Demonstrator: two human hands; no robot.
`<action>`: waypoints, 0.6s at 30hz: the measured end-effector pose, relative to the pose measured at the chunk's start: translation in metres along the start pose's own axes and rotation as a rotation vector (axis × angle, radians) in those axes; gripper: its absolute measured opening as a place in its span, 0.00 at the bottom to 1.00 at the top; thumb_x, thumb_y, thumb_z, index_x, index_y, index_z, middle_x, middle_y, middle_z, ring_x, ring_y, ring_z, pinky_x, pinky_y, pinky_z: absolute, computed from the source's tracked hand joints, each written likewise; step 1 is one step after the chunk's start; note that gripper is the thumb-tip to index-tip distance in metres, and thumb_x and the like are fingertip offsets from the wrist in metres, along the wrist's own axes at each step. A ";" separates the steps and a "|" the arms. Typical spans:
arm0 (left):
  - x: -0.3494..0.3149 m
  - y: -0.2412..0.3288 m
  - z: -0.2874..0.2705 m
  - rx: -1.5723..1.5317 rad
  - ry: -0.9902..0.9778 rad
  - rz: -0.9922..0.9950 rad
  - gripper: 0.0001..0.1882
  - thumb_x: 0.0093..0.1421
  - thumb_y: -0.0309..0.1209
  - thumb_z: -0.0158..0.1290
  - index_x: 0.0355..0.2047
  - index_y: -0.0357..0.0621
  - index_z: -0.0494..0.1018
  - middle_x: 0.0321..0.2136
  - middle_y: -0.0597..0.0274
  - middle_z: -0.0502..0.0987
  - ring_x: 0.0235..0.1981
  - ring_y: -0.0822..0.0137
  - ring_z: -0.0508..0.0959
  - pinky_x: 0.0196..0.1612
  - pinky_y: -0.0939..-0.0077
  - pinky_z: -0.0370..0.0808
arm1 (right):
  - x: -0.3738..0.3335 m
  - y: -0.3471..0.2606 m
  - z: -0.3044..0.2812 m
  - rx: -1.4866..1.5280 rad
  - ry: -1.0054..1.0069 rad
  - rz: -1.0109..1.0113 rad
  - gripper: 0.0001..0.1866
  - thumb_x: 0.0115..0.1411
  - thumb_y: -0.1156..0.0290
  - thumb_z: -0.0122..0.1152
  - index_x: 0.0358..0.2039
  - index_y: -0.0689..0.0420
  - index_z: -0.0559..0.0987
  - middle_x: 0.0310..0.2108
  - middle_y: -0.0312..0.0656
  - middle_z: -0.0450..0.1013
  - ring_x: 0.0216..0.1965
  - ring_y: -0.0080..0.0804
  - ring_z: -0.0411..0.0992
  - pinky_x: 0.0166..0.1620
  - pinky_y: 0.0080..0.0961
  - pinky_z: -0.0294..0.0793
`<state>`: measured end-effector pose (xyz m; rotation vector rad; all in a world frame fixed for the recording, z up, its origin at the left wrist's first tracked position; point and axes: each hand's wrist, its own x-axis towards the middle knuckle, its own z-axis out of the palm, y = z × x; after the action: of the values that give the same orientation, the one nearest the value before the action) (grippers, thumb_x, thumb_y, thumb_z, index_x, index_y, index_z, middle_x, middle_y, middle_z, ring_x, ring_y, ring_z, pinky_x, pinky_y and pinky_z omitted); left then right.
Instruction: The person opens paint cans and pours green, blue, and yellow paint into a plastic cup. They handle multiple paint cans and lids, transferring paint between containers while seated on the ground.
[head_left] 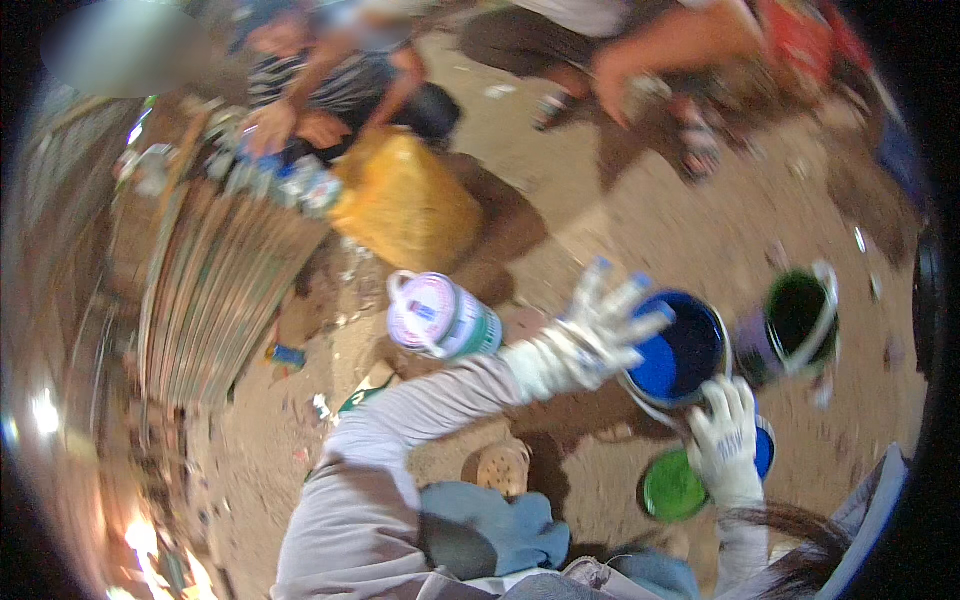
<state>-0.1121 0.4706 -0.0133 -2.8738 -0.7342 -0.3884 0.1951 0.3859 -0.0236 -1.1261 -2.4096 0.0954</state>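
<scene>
One pale lidded bucket (455,325) stands left of the left hand. Left hand (597,335): gloved, fingers spread, tips blue, at the left rim of the open blue bucket (698,328); contact unclear. Blue bucket is on the ground (590,480), between both hands. Green disc (670,486) just beside right hand (727,435): gloved, fingers at bucket's near rim, can't tell if pinching. Blue disc (766,450) partly behind it. Dark green bucket (785,312) farther right, apart.

A blue bucket (700,328) fills the gap between the left hand (592,335) and right hand (725,435). A white tub (450,320) blocks the left hand's left. Ahead, there's room over the dirt (625,220).
</scene>
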 end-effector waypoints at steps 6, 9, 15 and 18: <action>0.005 0.034 -0.004 -0.014 -0.090 -0.228 0.11 0.57 0.40 0.56 0.40 0.65 0.82 0.72 0.61 0.61 0.74 0.37 0.52 0.67 0.13 0.42 | -0.004 -0.002 -0.004 0.018 -0.133 0.022 0.16 0.44 0.66 0.70 0.29 0.58 0.74 0.47 0.51 0.69 0.59 0.57 0.65 0.65 0.61 0.59; -0.011 0.054 -0.012 -0.153 0.150 -0.413 0.17 0.56 0.34 0.57 0.47 0.63 0.82 0.69 0.56 0.63 0.71 0.37 0.57 0.69 0.25 0.52 | -0.002 -0.001 -0.003 0.005 -0.106 -0.030 0.15 0.45 0.63 0.65 0.28 0.59 0.72 0.42 0.53 0.67 0.52 0.58 0.66 0.59 0.61 0.62; -0.094 0.101 0.015 -0.669 0.325 -0.834 0.33 0.65 0.27 0.51 0.71 0.45 0.58 0.61 0.41 0.69 0.55 0.41 0.76 0.57 0.55 0.75 | 0.021 -0.023 -0.025 -0.206 -0.410 0.048 0.20 0.51 0.53 0.64 0.30 0.58 0.73 0.41 0.52 0.67 0.51 0.59 0.65 0.57 0.63 0.62; -0.157 0.140 0.047 -0.750 0.327 -1.043 0.38 0.64 0.27 0.54 0.73 0.43 0.53 0.56 0.45 0.73 0.53 0.50 0.77 0.57 0.59 0.75 | 0.034 -0.042 -0.035 -0.057 -0.171 -0.020 0.20 0.48 0.52 0.66 0.30 0.57 0.76 0.42 0.51 0.67 0.51 0.56 0.65 0.58 0.61 0.61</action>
<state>-0.1664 0.2881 -0.1137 -2.5282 -2.3608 -1.4505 0.1621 0.3785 0.0319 -1.1616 -2.5882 0.1222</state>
